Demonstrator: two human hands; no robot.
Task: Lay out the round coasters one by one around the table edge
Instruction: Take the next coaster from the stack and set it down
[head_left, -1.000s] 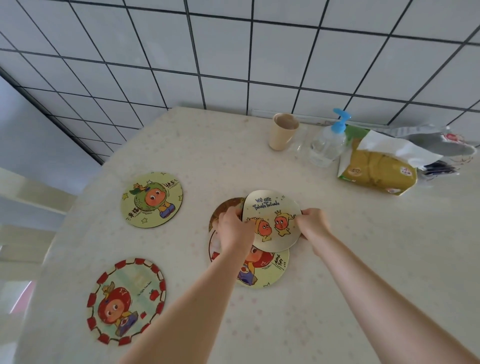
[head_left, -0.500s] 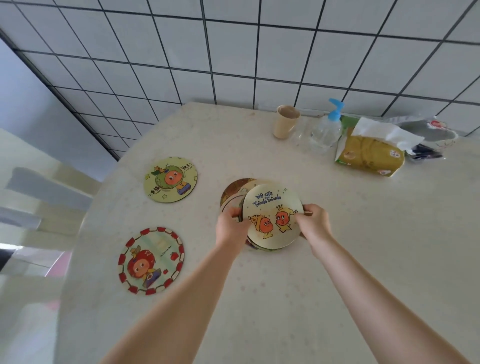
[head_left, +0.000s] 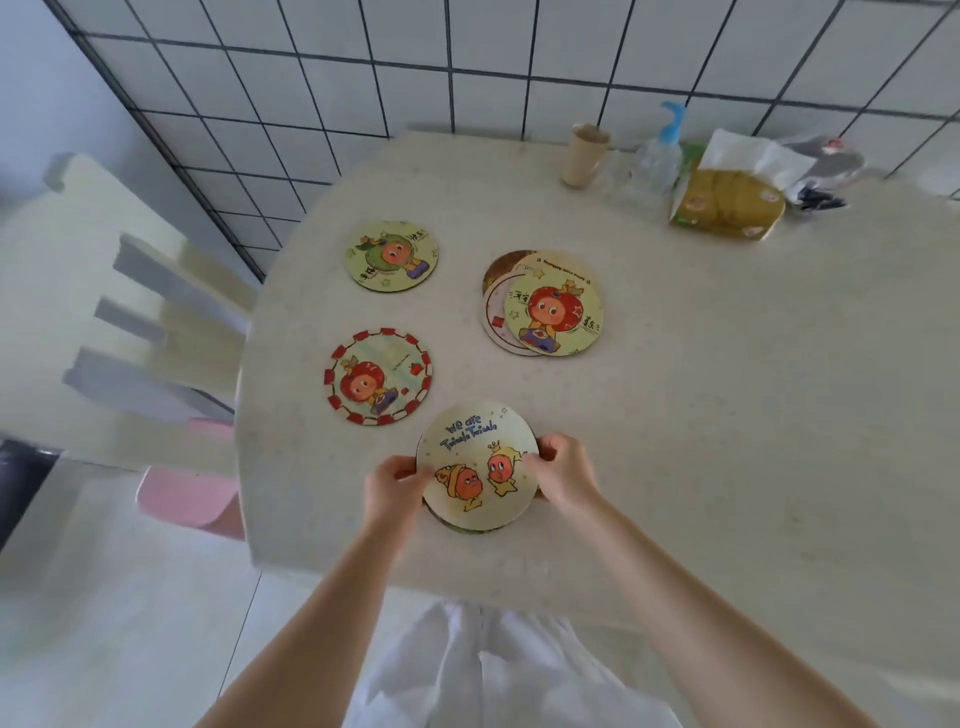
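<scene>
A round coaster with two orange cartoon figures and blue writing (head_left: 477, 465) is near the table's front edge, just above or on the top. My left hand (head_left: 392, 486) grips its left rim and my right hand (head_left: 563, 473) its right rim. Beyond it lie a red-bordered coaster (head_left: 378, 375) and a green-figure coaster (head_left: 392, 255) along the left edge. A small stack of coasters (head_left: 543, 306), topped by a red-haired figure, sits mid-table.
The pale speckled table (head_left: 727, 415) carries a beige cup (head_left: 584, 155), a pump bottle (head_left: 660, 150), a tissue pack (head_left: 727, 200) and a bag at the back by the tiled wall. A white slatted chair (head_left: 130, 312) with a pink seat stands to the left.
Both hands lifted the two-figure coaster off the stack and carried it toward me to the front edge. The stack's red-haired coaster is now uncovered. The view tilted downward.
</scene>
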